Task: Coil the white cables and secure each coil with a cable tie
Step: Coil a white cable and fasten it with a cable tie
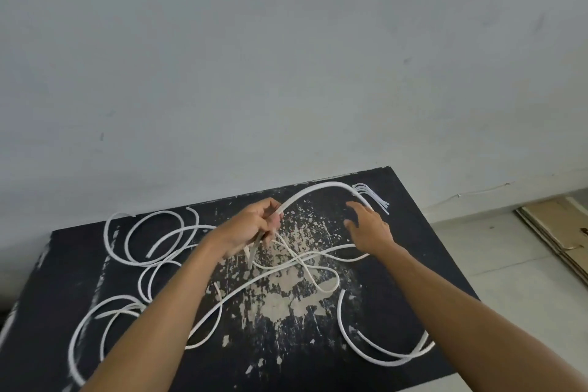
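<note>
White cable (318,189) arches from the pinching left hand (254,226) toward the spread right hand (369,226), likely to form a loop above the worktop (413,264).

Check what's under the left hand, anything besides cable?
The left hand grips a white cable that arcs toward the right hand. Below it, cable strands cross on the worn black table. Whatever lies directly beneath the palm is covered.
</note>
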Demonstrator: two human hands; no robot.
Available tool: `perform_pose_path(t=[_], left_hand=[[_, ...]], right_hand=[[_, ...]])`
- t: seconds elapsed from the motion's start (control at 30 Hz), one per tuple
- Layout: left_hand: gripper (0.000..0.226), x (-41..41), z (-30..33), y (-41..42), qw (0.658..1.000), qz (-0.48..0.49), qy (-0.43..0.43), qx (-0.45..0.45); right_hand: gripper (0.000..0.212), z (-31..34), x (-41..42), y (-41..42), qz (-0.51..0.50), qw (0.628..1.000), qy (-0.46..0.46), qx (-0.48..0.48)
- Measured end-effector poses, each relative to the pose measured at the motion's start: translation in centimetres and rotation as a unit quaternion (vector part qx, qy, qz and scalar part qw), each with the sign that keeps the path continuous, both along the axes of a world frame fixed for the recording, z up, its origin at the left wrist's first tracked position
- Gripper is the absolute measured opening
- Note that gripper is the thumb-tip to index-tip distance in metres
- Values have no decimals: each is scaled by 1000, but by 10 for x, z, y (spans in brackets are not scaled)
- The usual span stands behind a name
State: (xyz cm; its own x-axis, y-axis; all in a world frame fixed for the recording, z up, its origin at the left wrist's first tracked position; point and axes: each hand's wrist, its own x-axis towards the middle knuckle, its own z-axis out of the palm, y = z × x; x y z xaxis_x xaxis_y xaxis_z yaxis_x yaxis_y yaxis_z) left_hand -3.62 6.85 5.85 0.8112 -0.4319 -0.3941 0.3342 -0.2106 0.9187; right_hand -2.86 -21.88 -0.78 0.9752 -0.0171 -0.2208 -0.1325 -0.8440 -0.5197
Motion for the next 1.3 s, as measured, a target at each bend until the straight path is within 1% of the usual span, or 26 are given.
perform_pose_path(t=[0.07, 0.13, 0.2, 0.23, 0.3, 0.33, 0.4, 0.43, 0.5, 0.57, 0.6, 0.7, 0.77, 0.83, 0.87, 0.93, 0.97, 1.07, 1.17, 1.23, 1.3], left_hand=[[37, -7, 14, 16, 1000, -21, 11, -17], [39, -17, 24, 30, 999, -38, 8, -16], [39, -28, 31, 41, 998, -47, 6, -29], [39, -33, 33, 45, 998, -49, 1, -36], [38, -42, 36, 54, 998, -40, -8, -41], [35, -45, 37, 57, 999, -31, -11, -41], [23, -45, 39, 60, 999, -12, -28, -23], [21, -43, 42, 59, 999, -5, -43, 6], [24, -37, 47, 49, 991, 5, -86, 101], [24, -30, 49, 28, 971, 21, -139, 194], [25, -27, 49, 17, 960, 33, -168, 222], [31, -23, 49, -8, 935, 68, -233, 257], [32, -22, 50, -11, 928, 77, -253, 261], [29, -24, 54, -3, 925, 96, -265, 254], [28, -26, 57, 3, 922, 112, -274, 251], [26, -28, 63, 20, 916, 153, -288, 232], [26, -29, 66, 27, 915, 170, -292, 223], [29, -30, 69, 34, 911, 201, -296, 206], [30, -30, 69, 31, 903, 251, -295, 188], [31, -30, 69, 34, 900, 274, -290, 174], [31, -29, 68, 39, 911, 263, -277, 157]], right_hand=[[46, 8, 3, 11, -47, 998, -9, 31], [37, 17, 3, 23, -105, 990, -67, 63], [35, 25, 2, 32, -143, 979, -133, 54], [31, 28, 1, 34, -150, 978, -143, 34], [19, 33, 3, 37, -124, 985, -117, 7], [16, 35, 4, 38, -102, 990, -100, 12], [20, 39, 5, 39, -78, 992, -91, 32], [22, 43, 4, 42, -69, 992, -99, 31], [24, 53, 2, 53, -32, 991, -129, 5], [23, 65, 0, 71, 13, 984, -175, -12], [21, 71, -1, 81, 33, 980, -197, -14], [20, 86, -3, 104, 82, 965, -248, -32], [19, 91, -2, 104, 95, 960, -262, -27], [21, 91, -1, 89, 83, 963, -255, -26], [22, 88, 0, 77, 66, 968, -238, -33], [25, 81, -1, 50, 25, 982, -181, -39], [28, 77, -4, 40, 9, 988, -152, -26], [32, 71, -8, 31, -11, 993, -84, 79], [30, 73, -8, 37, -46, 979, -66, 188], [28, 78, -7, 38, -50, 974, -60, 212], [27, 82, -7, 36, -44, 973, -51, 221]])
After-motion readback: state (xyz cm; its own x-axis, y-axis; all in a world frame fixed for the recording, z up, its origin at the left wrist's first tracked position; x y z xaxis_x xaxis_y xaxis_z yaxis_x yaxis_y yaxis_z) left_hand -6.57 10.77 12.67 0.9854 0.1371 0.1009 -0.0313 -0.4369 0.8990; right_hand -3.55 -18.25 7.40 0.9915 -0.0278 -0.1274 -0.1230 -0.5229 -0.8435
